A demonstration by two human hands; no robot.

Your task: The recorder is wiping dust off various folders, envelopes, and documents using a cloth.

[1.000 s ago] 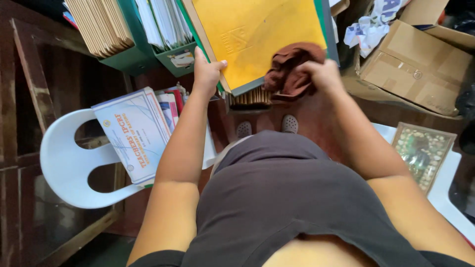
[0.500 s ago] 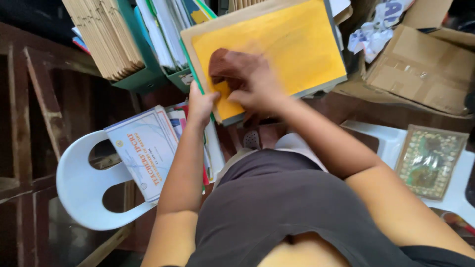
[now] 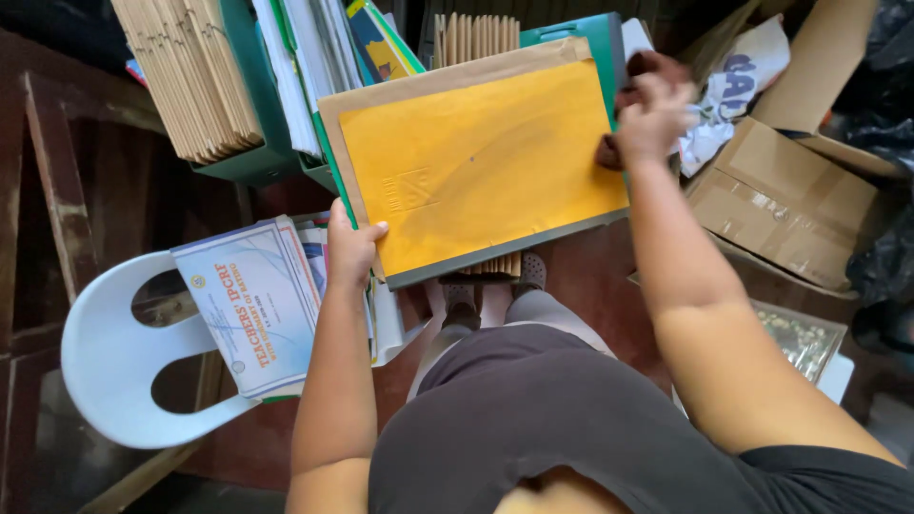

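My left hand (image 3: 354, 249) grips the lower left corner of a stack of folders (image 3: 476, 171): a yellow folder on top of a brown envelope and a green folder, held flat in front of me. At the stack's right edge my right hand (image 3: 650, 119) is closed on a dark brown cloth (image 3: 647, 69). The cloth touches the upper right corner of the stack.
A white plastic chair (image 3: 114, 352) at the left carries a pile of papers and booklets (image 3: 252, 305). Green file boxes with brown envelopes (image 3: 190, 76) and papers stand behind. Cardboard boxes (image 3: 781, 190) lie at the right, a framed picture (image 3: 804, 338) below them.
My right hand with the cloth has swept from the middle of the yellow folder to its right edge. The stack sits lower and more level in view.
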